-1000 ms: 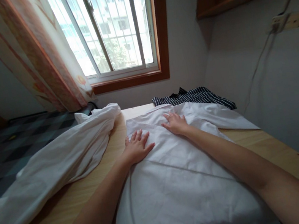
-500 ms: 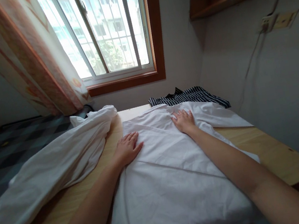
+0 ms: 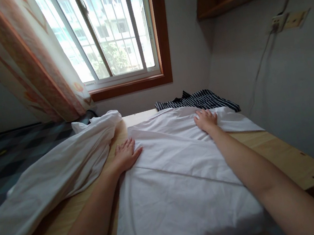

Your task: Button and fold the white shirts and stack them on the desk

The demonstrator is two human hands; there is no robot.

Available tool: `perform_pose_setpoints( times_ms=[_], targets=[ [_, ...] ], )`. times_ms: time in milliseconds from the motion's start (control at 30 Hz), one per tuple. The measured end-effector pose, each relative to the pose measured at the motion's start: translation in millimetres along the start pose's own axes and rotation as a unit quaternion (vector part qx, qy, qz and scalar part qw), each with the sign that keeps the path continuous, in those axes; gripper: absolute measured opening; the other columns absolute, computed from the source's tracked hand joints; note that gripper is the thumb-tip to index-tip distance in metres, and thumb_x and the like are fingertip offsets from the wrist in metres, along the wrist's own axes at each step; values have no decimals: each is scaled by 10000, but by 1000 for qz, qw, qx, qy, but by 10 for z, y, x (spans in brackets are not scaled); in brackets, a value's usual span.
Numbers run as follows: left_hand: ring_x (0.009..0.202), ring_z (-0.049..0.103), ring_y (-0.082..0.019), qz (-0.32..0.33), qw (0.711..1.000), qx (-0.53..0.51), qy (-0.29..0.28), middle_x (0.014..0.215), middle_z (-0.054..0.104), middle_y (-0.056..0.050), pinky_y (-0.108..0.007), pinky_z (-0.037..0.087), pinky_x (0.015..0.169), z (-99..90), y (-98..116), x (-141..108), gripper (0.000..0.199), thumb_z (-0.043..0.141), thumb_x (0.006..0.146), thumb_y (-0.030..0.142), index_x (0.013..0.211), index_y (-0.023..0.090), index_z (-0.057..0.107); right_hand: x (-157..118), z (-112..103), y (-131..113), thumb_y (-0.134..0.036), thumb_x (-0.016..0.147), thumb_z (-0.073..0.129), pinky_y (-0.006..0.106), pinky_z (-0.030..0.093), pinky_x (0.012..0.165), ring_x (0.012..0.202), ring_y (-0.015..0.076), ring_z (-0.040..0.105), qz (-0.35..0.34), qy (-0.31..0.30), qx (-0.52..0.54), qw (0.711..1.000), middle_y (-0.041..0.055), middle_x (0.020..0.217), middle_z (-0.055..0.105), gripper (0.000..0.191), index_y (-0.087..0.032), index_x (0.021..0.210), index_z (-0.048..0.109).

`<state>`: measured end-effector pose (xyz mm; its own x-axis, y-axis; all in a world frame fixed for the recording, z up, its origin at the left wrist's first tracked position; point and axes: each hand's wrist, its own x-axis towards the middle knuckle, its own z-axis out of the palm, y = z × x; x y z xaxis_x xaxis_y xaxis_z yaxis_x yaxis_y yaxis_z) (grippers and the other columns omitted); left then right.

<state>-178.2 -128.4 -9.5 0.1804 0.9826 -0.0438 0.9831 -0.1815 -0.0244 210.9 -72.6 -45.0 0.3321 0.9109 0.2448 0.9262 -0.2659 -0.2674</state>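
Observation:
A white garment (image 3: 185,193), which looks like a shirt, lies spread over the wooden board in front of me, with creases running diagonally across it. My left hand (image 3: 126,154) rests flat on its left edge, fingers spread. Farther back, my right hand (image 3: 206,120) presses on the upper right part of the cloth with its fingers apart. Neither hand grips the fabric. The garment's near end hangs out of view at the bottom.
More white cloth (image 3: 62,166) lies bunched along the left of the wooden board (image 3: 285,155). A black-and-white striped garment (image 3: 202,99) sits at the back edge. Dark checked bedding (image 3: 14,154) is on the left. A cord (image 3: 259,63) hangs from a wall outlet at right.
My right hand has slid to the right across the white garment. My left hand has shifted slightly left toward its edge. The cloth between them looks flatter near the top.

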Motion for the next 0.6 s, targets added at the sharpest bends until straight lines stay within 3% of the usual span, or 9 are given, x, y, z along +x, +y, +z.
perform_pose_setpoints(
  times_ms=[133, 300, 433, 500, 600],
  targets=[
    [1531, 180, -281, -9, 1000, -3, 0, 1648, 213, -155, -471, 146, 1225, 22, -13, 17, 792, 230, 954, 595, 1568, 97, 273, 74, -23, 135, -506, 975, 367, 585, 220, 1161, 1442, 324, 333, 27, 1, 15, 1000, 119, 1554, 431, 573, -239, 1462, 507],
    [1532, 159, -317, -16, 1000, -25, -1, 1660, 182, -133, -591, 111, 1203, 41, -37, 20, 776, 233, 953, 629, 1583, 178, 254, 87, -22, 223, -509, 962, 389, 560, 254, 1138, 1384, 331, 396, 37, 22, 31, 999, 149, 1471, 512, 534, -226, 1361, 602],
    [1530, 155, -333, -9, 1000, -20, -1, 1663, 178, -124, -603, 115, 1197, 47, -55, 24, 795, 254, 934, 675, 1579, 211, 275, 54, -35, 201, -426, 949, 436, 579, 289, 1103, 1350, 353, 416, 36, 74, 40, 996, 200, 1414, 538, 521, -162, 1379, 566],
    [1529, 160, -336, -11, 1000, -15, -3, 1663, 182, -122, -594, 124, 1198, 41, -52, 23, 802, 259, 929, 683, 1580, 214, 275, 22, -68, 124, -313, 954, 417, 610, 242, 1123, 1397, 352, 362, -8, 121, 35, 992, 207, 1468, 486, 528, -140, 1449, 485],
    [1528, 167, -333, -16, 1000, -12, -6, 1663, 185, -111, -579, 131, 1200, 26, -37, 18, 799, 265, 928, 684, 1581, 225, 271, -62, -122, -98, -205, 967, 353, 579, 137, 1184, 1465, 306, 279, -150, 153, 21, 977, 160, 1536, 432, 525, -155, 1480, 454]
  ],
)
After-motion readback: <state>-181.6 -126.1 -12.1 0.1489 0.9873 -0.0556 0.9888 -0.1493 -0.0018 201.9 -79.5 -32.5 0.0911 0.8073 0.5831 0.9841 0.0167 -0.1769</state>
